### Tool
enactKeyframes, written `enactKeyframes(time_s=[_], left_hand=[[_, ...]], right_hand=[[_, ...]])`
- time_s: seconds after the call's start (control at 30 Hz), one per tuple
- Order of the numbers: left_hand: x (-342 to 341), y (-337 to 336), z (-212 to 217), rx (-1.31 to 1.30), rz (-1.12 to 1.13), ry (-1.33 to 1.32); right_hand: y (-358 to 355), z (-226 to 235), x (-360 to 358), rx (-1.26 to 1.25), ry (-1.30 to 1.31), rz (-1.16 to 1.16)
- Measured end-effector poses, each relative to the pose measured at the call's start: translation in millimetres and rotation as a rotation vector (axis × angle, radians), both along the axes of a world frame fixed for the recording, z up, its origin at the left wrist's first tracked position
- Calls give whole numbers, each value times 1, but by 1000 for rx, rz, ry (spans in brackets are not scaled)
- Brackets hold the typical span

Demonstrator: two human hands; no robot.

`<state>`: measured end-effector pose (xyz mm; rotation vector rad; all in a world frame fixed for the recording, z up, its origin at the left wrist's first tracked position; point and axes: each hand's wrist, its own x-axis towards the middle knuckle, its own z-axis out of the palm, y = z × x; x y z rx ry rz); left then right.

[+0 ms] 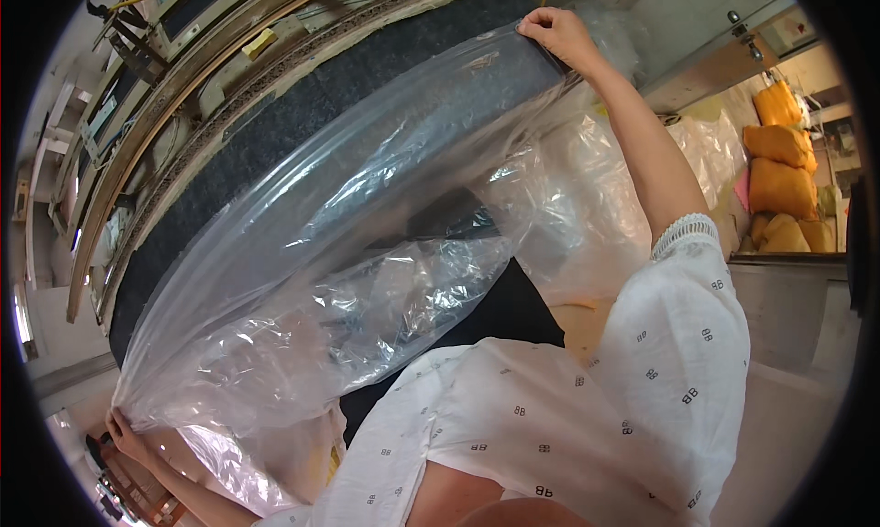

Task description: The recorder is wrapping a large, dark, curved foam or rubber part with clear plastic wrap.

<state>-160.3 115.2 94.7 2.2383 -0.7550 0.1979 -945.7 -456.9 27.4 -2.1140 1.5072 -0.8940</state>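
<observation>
Film (339,183) over dark strip's (275,124) near side | person's left grip (126,433) closed on film by strip's left end | right grip (555,36) pinches it by strip's right end | presumably for tension

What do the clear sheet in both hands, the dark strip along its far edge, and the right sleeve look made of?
Clear sheet: thin, glossy plastic film, judging by its transparency, creases and sharp glints.
Dark strip: matte and slightly mottled; possibly fabric or felt, but I can't be sure.
Right sleeve: matte woven cloth, likely, from its soft folds and lacy cuff.
</observation>
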Motion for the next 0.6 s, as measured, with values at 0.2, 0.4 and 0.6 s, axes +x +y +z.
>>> enactKeyframes(time_s=[0.2,0.4,0.6], left_hand=[[-91,38,49,381,-124,299],[-49,111,-10,-175,-59,577],[-40,-16,30,-604,-244,848]], right_hand=[[-15,-6,-8,-101,136,36],[-32,42,1,235,-165,286],[-89,71,35,-41,-820,-8]])
